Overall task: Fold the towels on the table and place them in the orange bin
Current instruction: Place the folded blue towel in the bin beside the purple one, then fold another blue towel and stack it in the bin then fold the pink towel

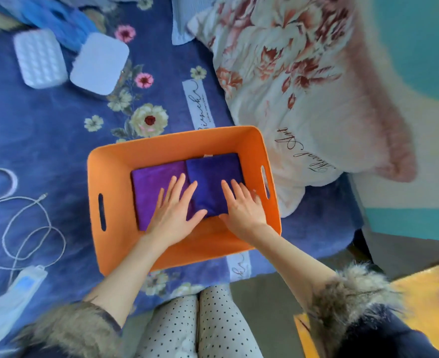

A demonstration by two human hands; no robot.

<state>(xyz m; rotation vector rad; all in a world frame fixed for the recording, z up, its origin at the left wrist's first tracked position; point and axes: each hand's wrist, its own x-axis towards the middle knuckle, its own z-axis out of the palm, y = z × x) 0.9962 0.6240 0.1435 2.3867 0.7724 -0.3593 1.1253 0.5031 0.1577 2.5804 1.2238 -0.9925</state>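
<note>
Two folded towels lie side by side on the floor of the orange bin [115, 223]: purple towel [152, 187] at 9 o'clock, darker blue-violet towel [212, 177] at 3 o'clock, edges touching; left hand [173, 213] flat on the purple one, fingers straight; right hand [244, 205] flat on the other (fingers spread); bin rests on a blue floral bedspread [45, 135]; white cable [24, 228] at 9 o'clock; floral pillow [303, 81] at 1 o'clock.

Both hands, left [174, 210] and right [243, 206], lie flat, palms down, fingers straight and spread.
</note>
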